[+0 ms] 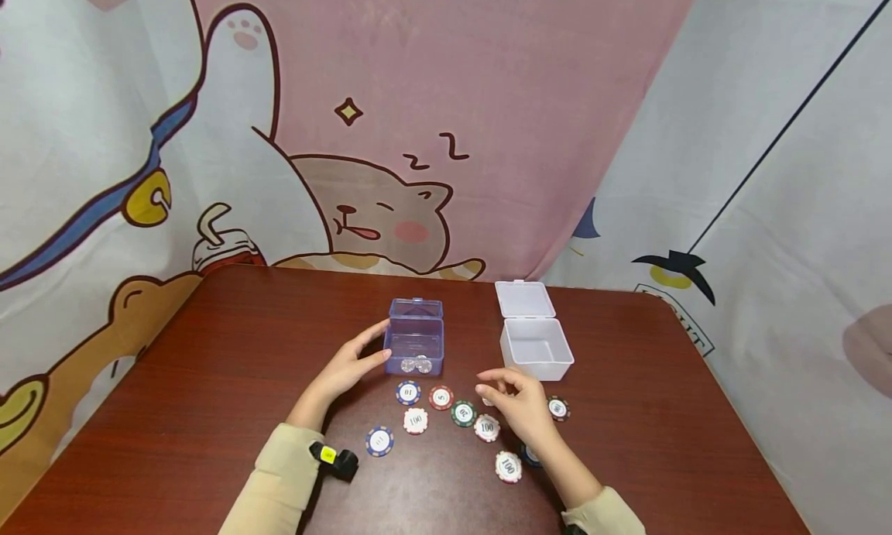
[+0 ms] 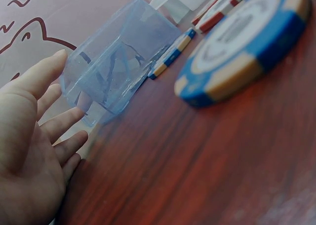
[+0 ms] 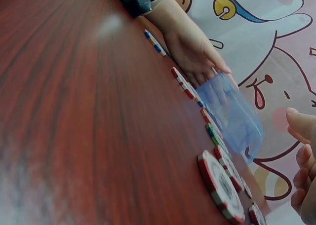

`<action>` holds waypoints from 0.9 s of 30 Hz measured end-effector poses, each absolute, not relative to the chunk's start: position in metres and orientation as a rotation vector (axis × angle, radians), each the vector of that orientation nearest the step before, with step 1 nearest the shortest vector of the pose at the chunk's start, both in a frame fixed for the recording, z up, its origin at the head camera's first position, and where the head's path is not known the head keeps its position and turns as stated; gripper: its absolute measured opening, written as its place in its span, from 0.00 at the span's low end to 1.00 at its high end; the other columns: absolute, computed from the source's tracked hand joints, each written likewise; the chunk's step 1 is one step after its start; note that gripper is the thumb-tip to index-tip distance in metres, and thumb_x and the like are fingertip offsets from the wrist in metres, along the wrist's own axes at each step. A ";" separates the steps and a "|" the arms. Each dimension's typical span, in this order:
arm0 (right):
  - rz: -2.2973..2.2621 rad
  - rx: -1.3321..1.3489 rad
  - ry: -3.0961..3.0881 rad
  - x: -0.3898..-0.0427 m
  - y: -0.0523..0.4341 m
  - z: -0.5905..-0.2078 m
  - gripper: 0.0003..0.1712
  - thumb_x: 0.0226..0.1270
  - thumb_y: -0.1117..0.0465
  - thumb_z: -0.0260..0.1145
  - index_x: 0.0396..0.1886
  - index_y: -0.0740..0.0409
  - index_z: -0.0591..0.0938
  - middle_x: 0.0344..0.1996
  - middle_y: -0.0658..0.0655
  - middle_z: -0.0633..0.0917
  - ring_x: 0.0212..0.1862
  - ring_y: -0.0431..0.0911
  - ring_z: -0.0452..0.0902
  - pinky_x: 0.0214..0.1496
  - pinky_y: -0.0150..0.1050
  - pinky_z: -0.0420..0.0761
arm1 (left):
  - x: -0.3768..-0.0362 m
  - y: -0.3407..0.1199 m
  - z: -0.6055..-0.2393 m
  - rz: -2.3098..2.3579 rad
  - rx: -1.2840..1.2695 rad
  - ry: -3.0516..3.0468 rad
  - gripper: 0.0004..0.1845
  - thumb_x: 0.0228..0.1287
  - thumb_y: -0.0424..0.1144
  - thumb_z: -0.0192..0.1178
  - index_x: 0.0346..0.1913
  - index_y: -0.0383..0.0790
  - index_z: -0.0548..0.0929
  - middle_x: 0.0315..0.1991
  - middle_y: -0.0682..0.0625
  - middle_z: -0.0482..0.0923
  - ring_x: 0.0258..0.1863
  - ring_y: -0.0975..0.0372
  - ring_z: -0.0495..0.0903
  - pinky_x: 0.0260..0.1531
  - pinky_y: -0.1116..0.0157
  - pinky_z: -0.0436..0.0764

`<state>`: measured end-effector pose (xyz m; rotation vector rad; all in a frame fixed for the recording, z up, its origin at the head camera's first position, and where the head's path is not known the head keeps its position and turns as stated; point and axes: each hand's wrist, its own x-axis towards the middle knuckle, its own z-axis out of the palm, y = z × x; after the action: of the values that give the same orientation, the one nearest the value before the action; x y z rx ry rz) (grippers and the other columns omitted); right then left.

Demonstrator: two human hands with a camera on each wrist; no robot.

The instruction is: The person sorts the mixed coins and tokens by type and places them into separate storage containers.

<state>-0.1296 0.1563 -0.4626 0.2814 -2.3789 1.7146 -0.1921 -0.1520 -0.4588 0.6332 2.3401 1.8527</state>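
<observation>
Touching blue box (image 1: 415,336), left hand (image 1: 346,369) open-fingered

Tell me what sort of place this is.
Likely a home or makeshift tabletop set-up: a brown wooden table, a cartoon cat cloth backdrop, scattered poker chips, and two small plastic boxes.

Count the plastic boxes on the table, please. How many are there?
2. The blue box stands at the table's middle, the left hand at its side. The white box stands to its right, lid open, behind the right hand.
</observation>
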 end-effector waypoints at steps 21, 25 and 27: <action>1.505 0.268 -2.448 -0.127 0.182 -0.478 0.10 0.47 0.67 0.77 0.32 0.60 0.89 0.18 0.45 0.68 0.24 0.36 0.63 0.22 0.29 0.64 | -0.191 -0.152 -0.457 1.841 0.631 2.347 0.33 0.66 0.32 0.59 0.70 0.26 0.60 0.67 0.31 0.60 0.69 0.43 0.55 0.64 0.43 0.51; 1.449 0.254 -2.491 -0.129 0.183 -0.479 0.10 0.46 0.66 0.78 0.31 0.57 0.89 0.18 0.45 0.68 0.25 0.37 0.64 0.24 0.30 0.65 | -0.190 -0.152 -0.456 1.848 0.623 2.341 0.33 0.66 0.33 0.59 0.70 0.26 0.60 0.67 0.31 0.60 0.69 0.44 0.55 0.65 0.44 0.50; 1.428 0.243 -2.520 -0.129 0.184 -0.481 0.10 0.45 0.66 0.78 0.31 0.56 0.89 0.18 0.45 0.68 0.25 0.37 0.64 0.25 0.30 0.66 | -0.190 -0.152 -0.456 1.847 0.619 2.342 0.33 0.66 0.33 0.59 0.70 0.27 0.60 0.68 0.31 0.60 0.69 0.44 0.55 0.65 0.44 0.50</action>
<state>-0.1294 0.1840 -0.4805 0.2433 -2.5205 1.4280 -0.1903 -0.1516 -0.4562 0.6187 2.3419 1.8474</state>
